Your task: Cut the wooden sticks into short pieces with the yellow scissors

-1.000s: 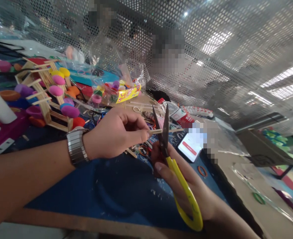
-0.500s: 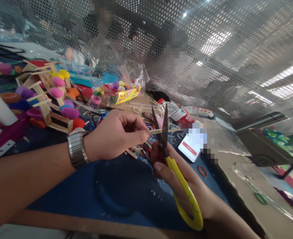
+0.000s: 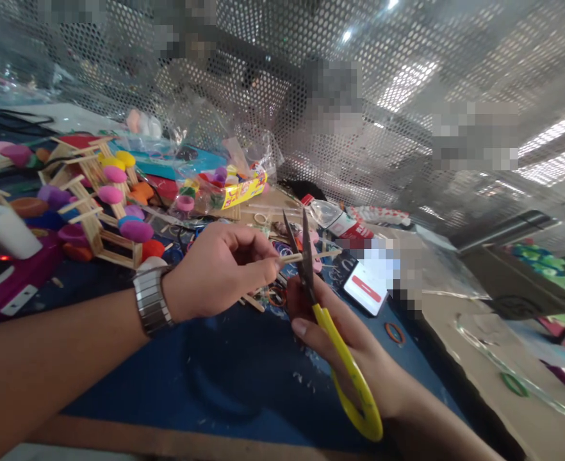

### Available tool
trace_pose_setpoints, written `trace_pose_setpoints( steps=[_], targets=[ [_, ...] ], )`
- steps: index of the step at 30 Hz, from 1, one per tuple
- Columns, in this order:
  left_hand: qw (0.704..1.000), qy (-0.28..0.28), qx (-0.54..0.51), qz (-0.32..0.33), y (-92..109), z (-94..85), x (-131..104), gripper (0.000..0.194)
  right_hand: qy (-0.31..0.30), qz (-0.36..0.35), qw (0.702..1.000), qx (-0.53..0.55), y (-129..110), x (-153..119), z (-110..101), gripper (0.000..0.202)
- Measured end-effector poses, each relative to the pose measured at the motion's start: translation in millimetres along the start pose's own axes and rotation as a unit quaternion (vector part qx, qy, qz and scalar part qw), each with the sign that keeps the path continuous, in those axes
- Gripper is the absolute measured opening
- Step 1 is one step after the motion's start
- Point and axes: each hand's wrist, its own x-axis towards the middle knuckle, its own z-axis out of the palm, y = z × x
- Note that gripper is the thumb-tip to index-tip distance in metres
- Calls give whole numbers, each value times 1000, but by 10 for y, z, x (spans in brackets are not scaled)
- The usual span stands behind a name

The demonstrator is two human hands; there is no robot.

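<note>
My left hand (image 3: 232,272), with a metal watch on the wrist, pinches one end of a thin wooden stick (image 3: 329,254) that points to the right. Yellow-handled scissors (image 3: 344,365) are gripped in my right hand (image 3: 333,326), their blades pointing up and parted. The stick passes between the two blades, and its far end sticks out beyond them. Beneath both hands is a blue mat (image 3: 244,365) with small pale scraps on it.
On the left stand stick frames (image 3: 119,246) with colourful round pieces and a purple device (image 3: 32,275). Behind are a yellow-edged packet (image 3: 244,189) and a red-labelled bottle (image 3: 335,218). A lit phone (image 3: 366,285) lies right, near an orange ring (image 3: 394,333).
The scissors and my right hand have shifted slightly left and the blades stand a little closer together. My left hand still pinches the stick. The view has moved slightly.
</note>
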Motion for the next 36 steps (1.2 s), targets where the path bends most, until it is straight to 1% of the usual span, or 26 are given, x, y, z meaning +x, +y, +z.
trace_pose_setpoints(
  steps=[4,8,11,14,18,25,31,36],
  targets=[
    [1000,5,1,5,0,-14,8,5,-15,8,999,32,-28,21,2,41],
    [1000,6,5,4,-12,-24,15,5,-24,-6,999,49,-5,35,-3,51],
    [1000,18,13,20,-16,-19,3,6,-48,-15,998,45,37,43,-15,56],
    [999,36,16,31,-4,-6,-21,7,-65,-24,997,30,58,45,-21,57],
    [998,38,22,38,15,-3,-40,6,-65,-40,997,8,25,45,-13,57],
    [997,24,44,54,15,-33,-42,11,-68,-53,996,-19,-90,52,-6,70],
    [998,23,48,45,32,-24,-43,12,-48,-68,996,-24,-56,46,-6,66],
    [999,25,13,33,41,-30,-40,14,-43,-67,997,-12,-77,62,7,65]
  ],
)
